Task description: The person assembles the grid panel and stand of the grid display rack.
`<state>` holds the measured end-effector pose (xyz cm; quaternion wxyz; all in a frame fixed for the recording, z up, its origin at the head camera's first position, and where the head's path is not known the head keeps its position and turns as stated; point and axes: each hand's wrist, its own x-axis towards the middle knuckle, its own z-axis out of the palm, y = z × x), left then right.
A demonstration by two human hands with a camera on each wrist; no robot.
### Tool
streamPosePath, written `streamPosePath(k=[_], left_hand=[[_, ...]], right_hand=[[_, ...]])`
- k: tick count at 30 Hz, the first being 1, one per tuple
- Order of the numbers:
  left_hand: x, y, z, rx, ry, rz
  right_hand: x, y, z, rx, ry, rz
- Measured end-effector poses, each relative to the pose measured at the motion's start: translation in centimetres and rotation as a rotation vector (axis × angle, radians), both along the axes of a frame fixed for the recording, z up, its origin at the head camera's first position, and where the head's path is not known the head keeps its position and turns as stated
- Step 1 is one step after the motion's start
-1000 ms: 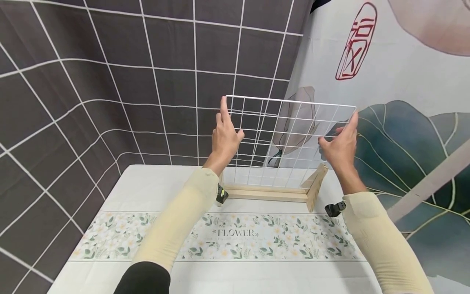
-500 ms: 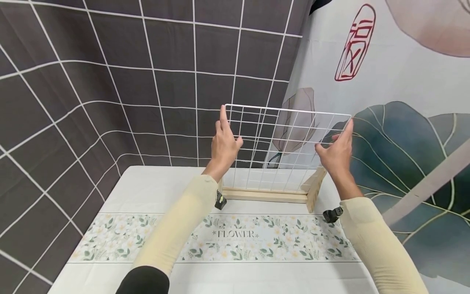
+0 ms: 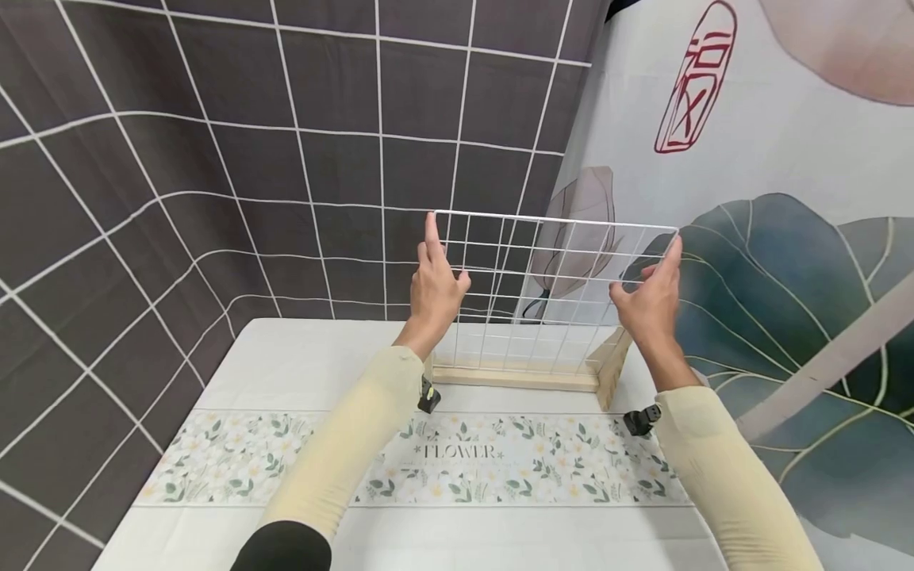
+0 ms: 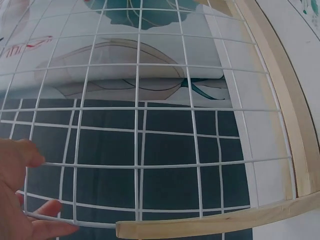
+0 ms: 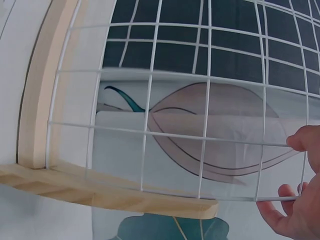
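Note:
A white wire grid panel (image 3: 557,220) stands upright over a pale wooden stand (image 3: 514,379), its lower edge down at the crossbar. My left hand (image 3: 434,297) grips the panel's left side, thumb on the near face and fingers along the outer wire. On the opposite side, my right hand (image 3: 651,305) holds the other edge the same way, thumb close to the mesh. In the left wrist view the panel's side wire meets a wooden side piece (image 4: 215,223). The right wrist view has the matching side piece (image 5: 120,202) along the other edge.
The stand rests near the back of a white-covered table (image 3: 286,373). Across the cloth runs a floral band (image 3: 457,476) lettered FLOWER. Behind hang a dark gridded curtain (image 3: 321,174) and a white cloth printed with large leaves (image 3: 771,262).
The grid panel has come down toward the stand's crossbar, and both hands have lowered with it. My right hand has also shifted slightly left. The stand stays put.

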<state>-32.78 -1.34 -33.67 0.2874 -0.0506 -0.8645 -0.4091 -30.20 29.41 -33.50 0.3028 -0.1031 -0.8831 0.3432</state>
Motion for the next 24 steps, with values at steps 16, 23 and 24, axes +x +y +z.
streamPosePath(k=[16,23,24], left_hand=[[0.2,-0.7,-0.5,-0.123,0.002,-0.001],[-0.2,-3.6,-0.6,-0.180,0.026,-0.125],[-0.2,-4.1,-0.5,-0.188,0.031,-0.141]], right_hand=[[-0.1,-0.3,-1.6,-0.021,0.065,0.013],[0.2,1.1,-1.5,0.037,0.075,0.102],[0.2,1.4,-1.4,0.050,0.077,0.115]])
